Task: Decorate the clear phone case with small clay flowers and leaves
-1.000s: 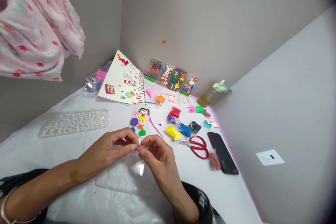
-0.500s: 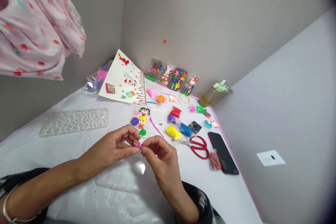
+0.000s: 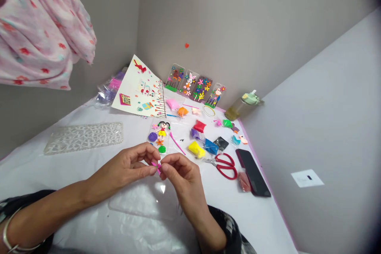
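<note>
Between my two hands is a small pink clay flower point(image 3: 156, 166) with a bit of green at its centre. My left hand point(image 3: 133, 162) pinches one side of it with thumb and fingertips. On the other side, the thumb and forefinger of my right hand point(image 3: 182, 172) close on its petals. Below my hands a clear phone case point(image 3: 135, 204) lies on the white sheet. Just beyond my fingertips is a clear piece bearing a clay doll point(image 3: 163, 130), a purple disc point(image 3: 152, 137), an orange star point(image 3: 160, 142) and a green lump point(image 3: 162, 149).
Red-handled scissors point(image 3: 225, 166), a dark phone point(image 3: 253, 172) and several clay packets point(image 3: 196, 149) lie to the right. A lattice case point(image 3: 85, 138) is at left. Decorated cases point(image 3: 203, 89) lean on the wall near a bottle point(image 3: 244, 105). Pink cloth point(image 3: 44, 31) hangs upper left.
The pink flower has turned slightly between my fingers, showing its petals more spread, with less green visible. My hands stay in nearly the same place.
</note>
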Demonstrator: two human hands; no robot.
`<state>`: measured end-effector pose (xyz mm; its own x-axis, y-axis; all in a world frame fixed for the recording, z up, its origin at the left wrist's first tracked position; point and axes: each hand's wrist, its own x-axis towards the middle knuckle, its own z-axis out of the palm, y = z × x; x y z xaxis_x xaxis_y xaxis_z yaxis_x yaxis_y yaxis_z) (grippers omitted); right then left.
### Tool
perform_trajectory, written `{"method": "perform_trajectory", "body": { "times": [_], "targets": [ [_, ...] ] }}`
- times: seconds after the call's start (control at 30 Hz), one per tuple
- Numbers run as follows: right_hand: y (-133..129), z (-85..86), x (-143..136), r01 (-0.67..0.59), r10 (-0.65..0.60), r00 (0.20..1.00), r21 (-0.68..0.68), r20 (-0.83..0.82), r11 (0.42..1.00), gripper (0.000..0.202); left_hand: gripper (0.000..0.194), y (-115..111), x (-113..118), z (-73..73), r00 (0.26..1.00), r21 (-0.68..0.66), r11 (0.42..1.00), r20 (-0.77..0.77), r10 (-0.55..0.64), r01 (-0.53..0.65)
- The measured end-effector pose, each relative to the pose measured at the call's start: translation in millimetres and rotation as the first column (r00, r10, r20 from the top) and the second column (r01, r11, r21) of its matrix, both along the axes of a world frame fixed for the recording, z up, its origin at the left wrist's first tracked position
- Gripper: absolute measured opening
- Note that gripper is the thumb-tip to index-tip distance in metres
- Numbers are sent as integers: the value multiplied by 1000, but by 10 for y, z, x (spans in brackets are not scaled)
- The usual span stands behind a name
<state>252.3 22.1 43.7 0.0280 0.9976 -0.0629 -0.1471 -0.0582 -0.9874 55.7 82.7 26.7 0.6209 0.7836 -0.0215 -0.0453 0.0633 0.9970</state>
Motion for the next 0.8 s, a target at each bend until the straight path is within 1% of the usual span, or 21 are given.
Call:
{"method": "perform_trajectory", "body": {
  "times": [0.1,0.17,0.3,0.43,0.57,0.8],
  "targets": [
    [-2,9,19,-3,3,1000,19,-14,1000,27,23,3,4,-5,999,-4,999,-12,38,-38],
    [-1,17,23,-8,8,1000,2,-15,1000,30,25,3,5,-3,999,-26,999,-9,34,-34],
    [11,37,17,-23,23,1000,-51,-16,998,30,24,6,4,-5,1000,-40,999,20,15,-14],
    [17,40,5,-18,17,1000,-42,-25,999,23,21,16,1,-19,999,-54,999,43,-1,4],
    [11,20,-12,-38,38,999,-44,-9,998,19,20,33,-3,-42,998,-25,1000,64,10,-8],
    [0,1,-21,-49,51,998,-78,24,996,30,20,58,-7,-107,997,-7,1000,78,2,-2]
  ]
}}
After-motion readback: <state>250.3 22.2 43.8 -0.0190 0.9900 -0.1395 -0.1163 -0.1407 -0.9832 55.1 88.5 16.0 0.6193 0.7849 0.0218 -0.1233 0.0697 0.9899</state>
